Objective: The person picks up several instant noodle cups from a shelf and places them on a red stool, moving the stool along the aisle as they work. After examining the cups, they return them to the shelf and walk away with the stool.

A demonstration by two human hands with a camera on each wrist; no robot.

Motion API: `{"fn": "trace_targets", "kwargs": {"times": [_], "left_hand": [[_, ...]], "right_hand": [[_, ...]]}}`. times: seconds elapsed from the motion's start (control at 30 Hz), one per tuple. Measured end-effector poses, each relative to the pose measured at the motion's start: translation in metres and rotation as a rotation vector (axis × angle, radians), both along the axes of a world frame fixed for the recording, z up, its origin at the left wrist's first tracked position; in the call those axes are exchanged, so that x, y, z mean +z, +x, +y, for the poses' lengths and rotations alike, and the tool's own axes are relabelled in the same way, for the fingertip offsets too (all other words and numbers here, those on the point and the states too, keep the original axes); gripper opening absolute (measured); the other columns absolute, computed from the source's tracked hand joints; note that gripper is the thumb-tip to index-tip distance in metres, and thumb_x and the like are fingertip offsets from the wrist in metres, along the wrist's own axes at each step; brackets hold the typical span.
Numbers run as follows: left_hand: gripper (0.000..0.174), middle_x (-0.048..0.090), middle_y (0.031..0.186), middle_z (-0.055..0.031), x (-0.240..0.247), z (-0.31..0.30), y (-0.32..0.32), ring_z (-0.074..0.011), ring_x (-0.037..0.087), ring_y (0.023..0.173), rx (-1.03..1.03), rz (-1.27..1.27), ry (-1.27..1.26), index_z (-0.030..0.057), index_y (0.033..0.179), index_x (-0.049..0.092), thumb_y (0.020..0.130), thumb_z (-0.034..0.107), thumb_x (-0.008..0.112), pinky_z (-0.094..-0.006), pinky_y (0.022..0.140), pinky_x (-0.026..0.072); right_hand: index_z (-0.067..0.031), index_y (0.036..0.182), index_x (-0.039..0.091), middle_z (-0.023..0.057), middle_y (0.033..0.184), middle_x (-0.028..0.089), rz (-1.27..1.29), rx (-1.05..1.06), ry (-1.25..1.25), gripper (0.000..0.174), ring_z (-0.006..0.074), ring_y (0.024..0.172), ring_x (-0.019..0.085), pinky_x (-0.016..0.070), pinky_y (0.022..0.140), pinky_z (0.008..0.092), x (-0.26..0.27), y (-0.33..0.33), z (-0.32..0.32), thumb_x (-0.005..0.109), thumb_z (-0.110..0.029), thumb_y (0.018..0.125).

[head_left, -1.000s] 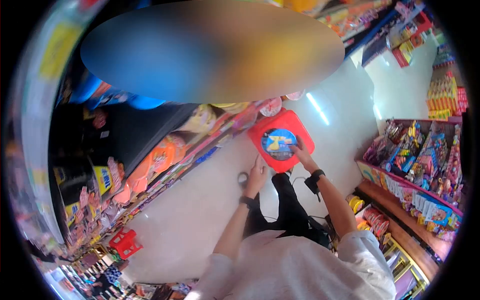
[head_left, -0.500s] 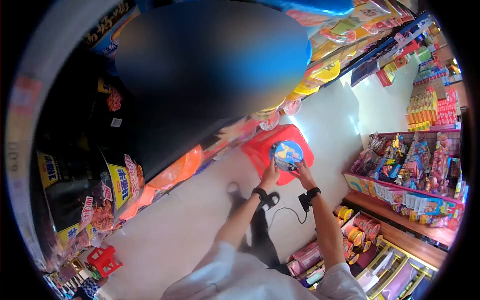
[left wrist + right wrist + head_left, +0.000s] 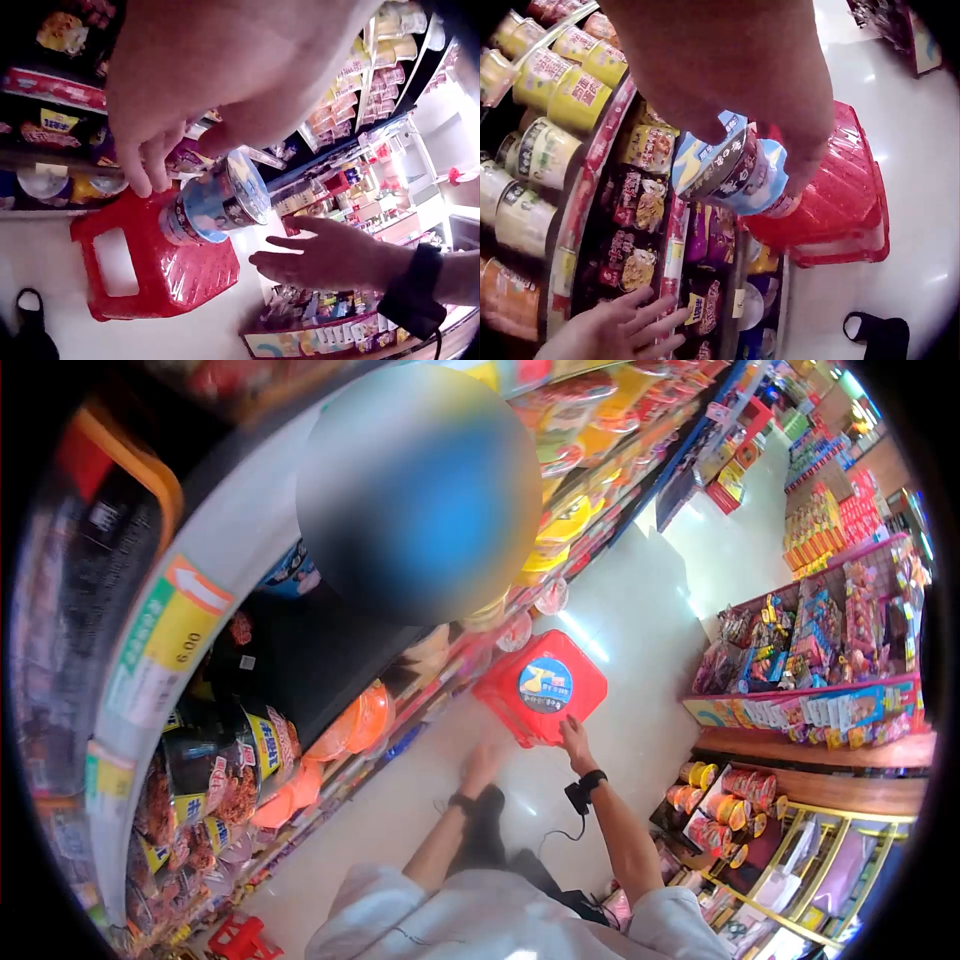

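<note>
Noodle bowl (image 3: 545, 685) on red stool (image 3: 590, 690), and neither hand holds it! The noodle bowl, blue-lidded, stands upright on the seat of the red stool, out on the shiny white floor (image 3: 640, 610) in the middle of the aisle.

The left hand (image 3: 488, 755) hovers at the stool's near left corner, fingers loose. In the left wrist view its fingertips (image 3: 154, 161) hang just beside the bowl's wall. Whether they brush it I cannot tell, but nothing curls around it.

The right hand (image 3: 573, 741) is at the stool's near edge, right of the noodle bowl. The left wrist view catches it flat, fingers straight and close together, clearly apart from the bowl. So both grips are wide and hold nothing. A black strap (image 3: 585, 785) wraps the right wrist, with a cable hanging from it.

Along the left runs the noodle shelf (image 3: 250, 750), packed with bowls and packets. There are yellow-labelled cups (image 3: 562, 90) on the higher rows and a price tag (image 3: 165, 635) reading 6.00 on the shelf edge. Over on the right is a bin display (image 3: 800, 650) of bright packets, with tins (image 3: 720, 800) on the lower shelf beneath it. A black shoe (image 3: 874, 330) shows on the floor just on the near side of the stool.
</note>
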State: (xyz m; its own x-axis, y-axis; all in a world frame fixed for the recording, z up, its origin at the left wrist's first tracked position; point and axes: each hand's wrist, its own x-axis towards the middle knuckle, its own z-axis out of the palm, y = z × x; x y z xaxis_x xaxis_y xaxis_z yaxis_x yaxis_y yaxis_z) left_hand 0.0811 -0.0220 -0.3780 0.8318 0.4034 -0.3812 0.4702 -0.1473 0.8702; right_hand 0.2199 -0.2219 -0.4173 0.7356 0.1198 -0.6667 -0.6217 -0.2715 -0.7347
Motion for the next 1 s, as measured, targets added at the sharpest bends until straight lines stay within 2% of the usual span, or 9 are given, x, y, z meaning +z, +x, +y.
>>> {"fn": "trace_targets", "kwargs": {"times": [0.03,0.2,0.4,0.57,0.67,0.7,0.77,0.9,1.0], "left_hand": [[0.058,0.050,0.137,-0.0245,0.013,0.010,-0.009,-0.0329,0.051,0.127,-0.025,0.093,-0.046,0.0043,0.147,0.030,0.094,0.015,0.052,-0.0364,0.102,0.0424],[0.052,0.052,0.136,-0.0237,0.118,0.028,-0.044,-0.0334,0.052,0.126,0.090,0.240,-0.215,0.0034,0.143,0.036,0.094,0.011,0.050,-0.0379,0.102,0.0427],[0.048,0.054,0.135,-0.0217,0.066,0.053,-0.078,-0.0319,0.053,0.125,0.113,0.088,0.145,-0.0003,0.140,0.039,0.094,0.008,0.049,-0.0364,0.102,0.0428],[0.044,0.050,0.139,-0.0174,0.096,0.049,-0.061,-0.0270,0.053,0.125,0.267,-0.173,0.290,0.0007,0.139,0.042,0.096,0.009,0.051,-0.0338,0.101,0.0441],[0.043,0.052,0.137,-0.0153,0.181,0.014,-0.041,-0.0254,0.056,0.120,0.452,-0.208,0.095,0.0018,0.137,0.045,0.096,0.008,0.053,-0.0329,0.099,0.0452],[0.041,0.054,0.135,-0.0139,0.144,0.012,-0.049,-0.0240,0.061,0.113,0.418,-0.347,0.357,0.0031,0.136,0.047,0.096,0.008,0.053,-0.0325,0.095,0.0473],[0.040,0.057,0.132,-0.0136,0.178,-0.013,-0.052,-0.0225,0.063,0.108,0.486,-0.228,0.321,0.0032,0.135,0.047,0.096,0.007,0.052,-0.0318,0.092,0.0484],[0.035,0.066,0.098,-0.0101,0.252,-0.038,-0.045,-0.0227,0.064,0.078,0.624,-0.432,0.432,0.0068,0.133,0.050,0.099,0.011,0.047,-0.0352,0.074,0.0517],[0.036,0.066,0.103,-0.0153,0.320,-0.022,-0.030,-0.0249,0.066,0.093,0.643,-0.376,0.262,0.0043,0.133,0.048,0.098,0.011,0.049,-0.0361,0.079,0.0520]], "right_hand": [[-0.0031,0.143,0.036,0.0151,0.134,0.049,-0.008,0.041,0.007,0.060,0.0277,0.119,0.052,0.0510,0.089,0.0408,0.004,-0.005,-0.002,0.054,-0.033,0.095],[-0.0017,0.135,0.047,0.0112,0.123,0.057,0.028,0.061,0.018,0.046,0.0249,0.110,0.057,0.0510,0.084,0.0375,0.060,-0.018,-0.025,0.050,-0.028,0.097],[-0.0013,0.129,0.053,0.0095,0.120,0.061,-0.153,0.230,0.044,0.039,0.0201,0.106,0.059,0.0489,0.085,0.0333,0.124,0.006,-0.012,0.050,-0.025,0.098],[-0.0016,0.125,0.053,0.0078,0.118,0.062,-0.207,0.509,0.400,0.031,0.0165,0.106,0.059,0.0477,0.088,0.0303,0.230,-0.001,0.048,0.047,-0.019,0.100],[-0.0026,0.126,0.053,0.0067,0.118,0.061,-0.246,0.681,0.597,0.029,0.0158,0.107,0.058,0.0478,0.087,0.0287,0.258,0.003,0.074,0.046,-0.015,0.100],[-0.0030,0.126,0.052,0.0062,0.119,0.061,-0.300,0.729,0.651,0.029,0.0156,0.107,0.058,0.0479,0.087,0.0283,0.271,0.012,0.084,0.046,-0.014,0.100],[-0.0031,0.130,0.050,0.0073,0.123,0.059,-0.436,0.809,0.732,0.033,0.0166,0.109,0.057,0.0475,0.089,0.0294,0.295,0.028,0.104,0.048,-0.017,0.100],[-0.0029,0.135,0.045,0.0098,0.130,0.055,-0.485,0.811,0.791,0.039,0.0188,0.112,0.056,0.0459,0.093,0.0314,0.382,0.060,0.125,0.047,-0.021,0.101],[-0.0041,0.138,0.043,0.0103,0.130,0.055,-0.497,0.695,0.829,0.042,0.0204,0.113,0.055,0.0454,0.094,0.0325,0.424,0.077,0.145,0.047,-0.022,0.100]]}}
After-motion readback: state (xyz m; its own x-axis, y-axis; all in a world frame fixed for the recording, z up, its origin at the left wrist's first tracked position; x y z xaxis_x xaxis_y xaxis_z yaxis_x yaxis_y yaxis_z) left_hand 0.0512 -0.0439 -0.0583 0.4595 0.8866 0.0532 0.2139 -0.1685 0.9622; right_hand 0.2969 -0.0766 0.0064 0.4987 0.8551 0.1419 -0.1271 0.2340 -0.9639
